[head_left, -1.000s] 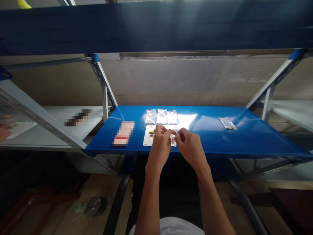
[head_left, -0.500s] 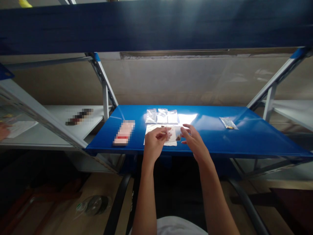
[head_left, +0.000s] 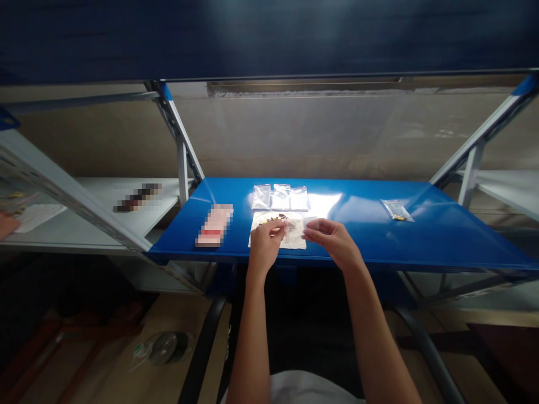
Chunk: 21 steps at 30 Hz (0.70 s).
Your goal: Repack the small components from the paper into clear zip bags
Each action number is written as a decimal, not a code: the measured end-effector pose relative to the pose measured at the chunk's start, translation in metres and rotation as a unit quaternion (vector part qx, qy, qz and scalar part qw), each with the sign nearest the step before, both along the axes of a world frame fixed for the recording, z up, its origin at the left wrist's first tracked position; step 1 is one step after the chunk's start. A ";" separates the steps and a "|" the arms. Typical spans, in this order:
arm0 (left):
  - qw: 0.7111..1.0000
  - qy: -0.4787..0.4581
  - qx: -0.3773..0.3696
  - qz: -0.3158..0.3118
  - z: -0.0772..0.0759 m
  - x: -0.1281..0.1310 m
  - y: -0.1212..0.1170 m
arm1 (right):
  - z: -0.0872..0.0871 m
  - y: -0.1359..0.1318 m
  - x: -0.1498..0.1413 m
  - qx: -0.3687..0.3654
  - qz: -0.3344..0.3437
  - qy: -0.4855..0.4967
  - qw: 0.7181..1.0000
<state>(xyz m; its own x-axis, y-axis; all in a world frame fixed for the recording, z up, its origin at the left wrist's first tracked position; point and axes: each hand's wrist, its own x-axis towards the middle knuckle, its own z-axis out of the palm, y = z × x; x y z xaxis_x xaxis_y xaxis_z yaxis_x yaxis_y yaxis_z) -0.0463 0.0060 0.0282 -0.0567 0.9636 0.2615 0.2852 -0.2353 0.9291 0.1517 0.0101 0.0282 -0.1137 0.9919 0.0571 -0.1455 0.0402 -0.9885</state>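
My left hand [head_left: 265,244] pinches one end of a small clear plastic bag [head_left: 292,226], held just above a white sheet [head_left: 298,242]. The fingers of my right hand [head_left: 334,238] are closed on the bag's other end, at the right edge of the sheet. Past my left fingertips, a scatter of small dark and yellow pieces [head_left: 279,217] lies on the sheet. What the bag contains is too small to make out.
Three flat clear bags [head_left: 281,197] lie in a row behind the sheet on the blue table [head_left: 353,235]. A bag with yellow pieces [head_left: 398,211] rests at the right. A pixelated pink item [head_left: 214,225] lies left. Another person's hand [head_left: 7,223] shows far left.
My right fingers have closed from a spread pose and moved onto the bag's right end. The dark pieces seen near my right hand before no longer show there. My left hand keeps its pinch.
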 end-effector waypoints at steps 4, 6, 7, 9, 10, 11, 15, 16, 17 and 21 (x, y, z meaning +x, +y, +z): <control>0.996 0.043 0.046 0.057 -0.006 -0.011 0.005 | 0.012 0.026 0.017 0.070 0.000 -0.152 0.986; 0.994 0.064 0.062 0.070 -0.009 -0.012 0.007 | 0.026 0.041 0.020 0.133 0.037 -0.272 0.952; 0.993 0.075 0.064 0.061 -0.012 -0.011 0.008 | 0.034 0.048 0.019 0.171 0.055 -0.332 0.926; 0.993 0.096 0.057 0.032 -0.018 -0.007 0.010 | 0.049 0.058 0.012 0.249 0.088 -0.431 0.863; 0.993 0.108 0.052 0.022 -0.021 -0.003 0.011 | 0.055 0.061 0.007 0.280 0.109 -0.462 0.835; 0.991 0.121 0.045 0.019 -0.025 0.001 0.012 | 0.058 0.064 0.001 0.304 0.131 -0.483 0.811; 0.983 0.171 0.035 0.051 -0.036 0.011 0.014 | 0.061 0.068 -0.016 0.343 0.216 -0.498 0.767; 0.981 0.181 0.038 0.058 -0.038 0.011 0.014 | 0.061 0.069 -0.017 0.346 0.227 -0.497 0.763; 0.979 0.189 0.040 0.059 -0.039 0.012 0.014 | 0.060 0.070 -0.017 0.350 0.235 -0.497 0.759; 0.977 0.204 0.038 0.054 -0.039 0.013 0.015 | 0.057 0.074 -0.013 0.364 0.250 -0.495 0.748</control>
<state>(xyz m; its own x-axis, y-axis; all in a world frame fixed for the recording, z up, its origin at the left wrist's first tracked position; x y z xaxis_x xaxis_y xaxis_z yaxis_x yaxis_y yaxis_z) -0.0335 0.0206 -0.0111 -0.0321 0.9346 0.3542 0.6552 -0.2480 0.7136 0.1386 0.0842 0.0854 -0.8046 0.5578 0.2036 0.4666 0.8060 -0.3643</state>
